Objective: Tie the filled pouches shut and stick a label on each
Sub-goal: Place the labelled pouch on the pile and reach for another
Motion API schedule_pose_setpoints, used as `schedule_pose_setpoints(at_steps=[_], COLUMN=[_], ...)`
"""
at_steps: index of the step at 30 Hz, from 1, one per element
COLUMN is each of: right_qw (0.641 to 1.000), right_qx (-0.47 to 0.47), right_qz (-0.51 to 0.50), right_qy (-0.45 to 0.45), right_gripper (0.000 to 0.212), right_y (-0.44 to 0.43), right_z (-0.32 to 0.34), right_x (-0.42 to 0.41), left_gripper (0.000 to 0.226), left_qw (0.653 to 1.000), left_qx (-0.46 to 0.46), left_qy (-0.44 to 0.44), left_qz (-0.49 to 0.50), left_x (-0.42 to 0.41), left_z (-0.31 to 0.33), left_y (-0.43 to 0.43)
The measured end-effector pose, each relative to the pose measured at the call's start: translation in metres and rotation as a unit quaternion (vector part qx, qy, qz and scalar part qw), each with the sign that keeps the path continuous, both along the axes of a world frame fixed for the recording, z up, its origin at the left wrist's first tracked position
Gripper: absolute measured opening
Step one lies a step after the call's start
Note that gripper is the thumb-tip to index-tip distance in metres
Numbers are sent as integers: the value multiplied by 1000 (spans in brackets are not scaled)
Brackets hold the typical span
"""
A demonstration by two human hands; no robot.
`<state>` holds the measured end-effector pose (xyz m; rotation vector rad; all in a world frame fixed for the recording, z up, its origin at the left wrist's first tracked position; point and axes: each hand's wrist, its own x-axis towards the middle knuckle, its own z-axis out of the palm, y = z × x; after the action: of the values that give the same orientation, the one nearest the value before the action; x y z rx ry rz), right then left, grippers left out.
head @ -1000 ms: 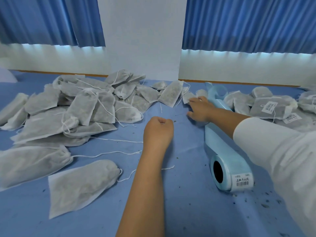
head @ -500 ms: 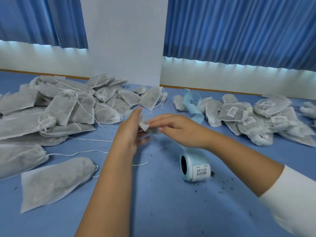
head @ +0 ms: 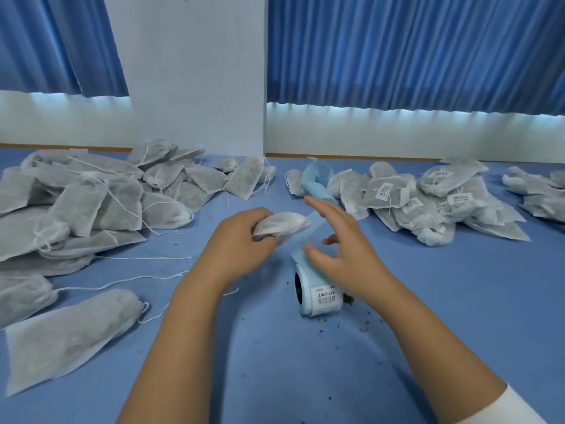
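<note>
My left hand (head: 237,240) grips a small grey filled pouch (head: 279,224) above the middle of the blue table. My right hand (head: 342,249) hovers just right of it with fingers spread and nothing in them, over the light-blue label roll (head: 318,296). The roll lies on its side, and its backing strip (head: 315,185) trails away toward the back. A large heap of unlabelled pouches (head: 91,203) with loose strings lies at the left. A heap of labelled pouches (head: 428,200) lies at the right.
Two big pouches (head: 67,335) lie near the front left with strings (head: 122,281) across the blue table (head: 305,377). Dark crumbs (head: 360,322) are scattered by the roll. A white pillar (head: 195,71) and blue curtains (head: 412,50) stand behind the table.
My right hand came back from the far side of the table; both hands met at the centre. My left hand now holds the small pouch, and my right hand has opened beside it.
</note>
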<state>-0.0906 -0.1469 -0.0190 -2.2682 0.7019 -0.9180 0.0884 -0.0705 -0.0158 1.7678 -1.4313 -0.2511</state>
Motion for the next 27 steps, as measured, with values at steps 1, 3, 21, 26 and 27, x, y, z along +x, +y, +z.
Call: schedule_pose_setpoints(at_steps=[1, 3, 21, 26, 27], right_qw=[1000, 1000, 998, 981, 974], right_qx=[1, 11, -1, -153, -178], right_qz=[6, -9, -64, -103, -117], right_qy=[1, -19, -21, -65, -80], right_gripper=[58, 40, 17, 13, 13], right_y=[0, 0, -5, -2, -2], right_z=[-1, -2, 2, 0, 0], right_x=[-2, -5, -18, -17, -16], left_gripper=[19, 21, 33, 13, 14], left_qw=[1000, 999, 998, 994, 993], left_qx=[-2, -6, -45, 12, 19], left_qy=[-6, -19, -22, 54, 66], left_qz=[-14, -27, -44, -97, -99], left_x=[-2, -6, -17, -25, -27], left_z=[1, 3, 9, 20, 19], left_y=[0, 1, 6, 11, 10])
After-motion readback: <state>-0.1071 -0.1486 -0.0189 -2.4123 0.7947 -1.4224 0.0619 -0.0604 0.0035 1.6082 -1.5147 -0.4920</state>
